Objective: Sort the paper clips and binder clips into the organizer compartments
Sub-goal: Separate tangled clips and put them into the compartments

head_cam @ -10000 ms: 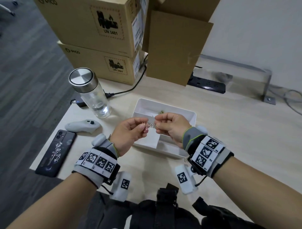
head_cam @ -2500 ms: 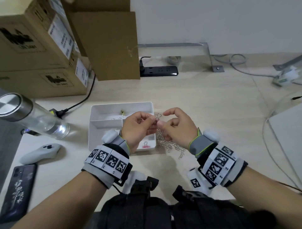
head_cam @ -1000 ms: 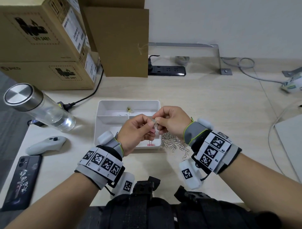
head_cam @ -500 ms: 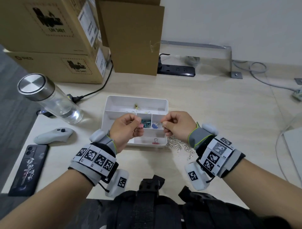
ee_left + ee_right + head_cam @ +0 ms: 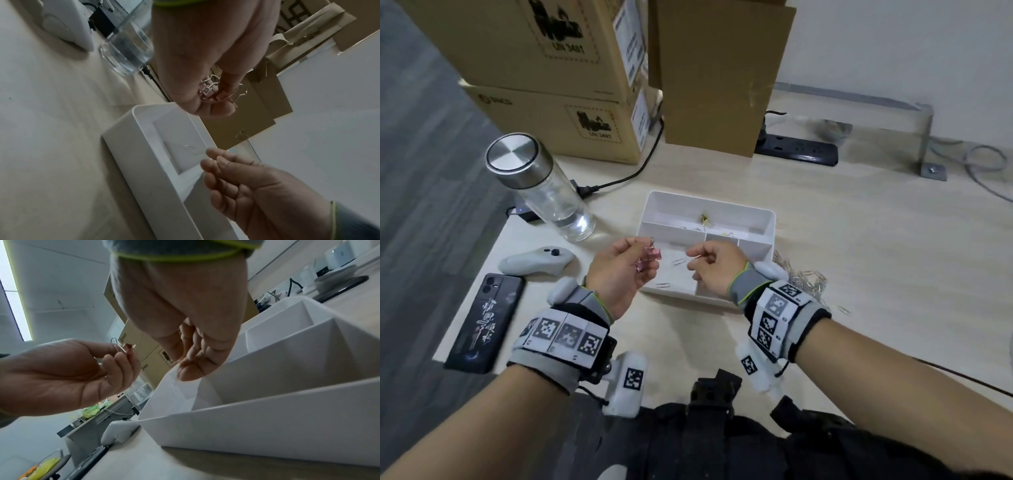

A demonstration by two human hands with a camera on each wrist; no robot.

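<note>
My left hand [image 5: 642, 251] pinches pink binder clips [image 5: 652, 256] by their wire handles, just left of the white organizer [image 5: 709, 202]. The left wrist view shows the pink clips [image 5: 207, 94] between thumb and fingers. My right hand [image 5: 693, 258] hovers over the organizer's large left compartment, thumb and forefinger pinched on a thin silver paper clip [image 5: 209, 160]. Two paper clips [image 5: 678, 262] lie in that compartment. A yellow binder clip [image 5: 703, 219] sits in the long back compartment. A pile of loose paper clips [image 5: 803, 277] lies on the table right of the organizer.
A glass bottle [image 5: 541, 192] with a steel lid, a grey controller [image 5: 536, 263] and a black phone [image 5: 486, 318] lie to the left. Cardboard boxes [image 5: 558, 68] and a black power strip [image 5: 798, 150] stand behind. The table edge runs near my body.
My hands have drawn apart. The left has carried the pink binder clips to the left, and the right now hangs over the left compartment. The view has swung to the right.
</note>
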